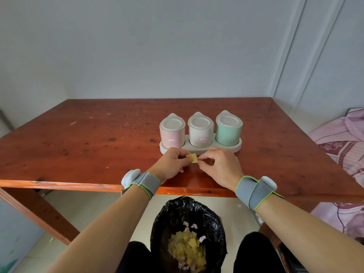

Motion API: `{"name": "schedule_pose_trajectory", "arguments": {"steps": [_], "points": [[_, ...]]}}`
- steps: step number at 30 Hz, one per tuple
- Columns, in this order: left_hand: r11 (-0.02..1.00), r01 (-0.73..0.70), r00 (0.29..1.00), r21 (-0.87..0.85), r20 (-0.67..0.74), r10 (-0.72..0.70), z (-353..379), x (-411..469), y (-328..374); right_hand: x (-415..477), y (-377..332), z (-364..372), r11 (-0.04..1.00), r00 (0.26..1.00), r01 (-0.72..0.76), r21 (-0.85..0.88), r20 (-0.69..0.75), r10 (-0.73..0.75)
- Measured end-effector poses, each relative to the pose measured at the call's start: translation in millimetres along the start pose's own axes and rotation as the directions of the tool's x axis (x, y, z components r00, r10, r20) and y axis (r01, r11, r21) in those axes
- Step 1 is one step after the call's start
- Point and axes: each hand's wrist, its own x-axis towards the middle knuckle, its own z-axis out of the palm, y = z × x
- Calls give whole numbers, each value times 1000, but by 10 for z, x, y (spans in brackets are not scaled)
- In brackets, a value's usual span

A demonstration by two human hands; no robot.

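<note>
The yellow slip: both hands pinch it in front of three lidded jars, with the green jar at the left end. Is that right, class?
No. The head view shows the green jar at the right end, not the left. The left hand and right hand do pinch the yellow slip.

Small yellow paper square point(192, 157), tilted, held above near table edge

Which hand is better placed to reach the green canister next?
Right, probably. The right hand lies nearer the mint green lidded canister at the row's right end; the left hand, also pinching the small yellow paper square, sits before the pink lidded canister.
</note>
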Motion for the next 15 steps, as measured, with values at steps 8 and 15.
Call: {"name": "schedule_pose_trajectory", "arguments": {"steps": [8, 15], "points": [[998, -43, 998, 41, -32, 45, 32, -12, 4, 21, 30, 19, 989, 996, -87, 122, 21, 85], [996, -83, 996, 33, -41, 84, 38, -50, 32, 57, 57, 29, 944, 987, -153, 293, 91, 132]]}}
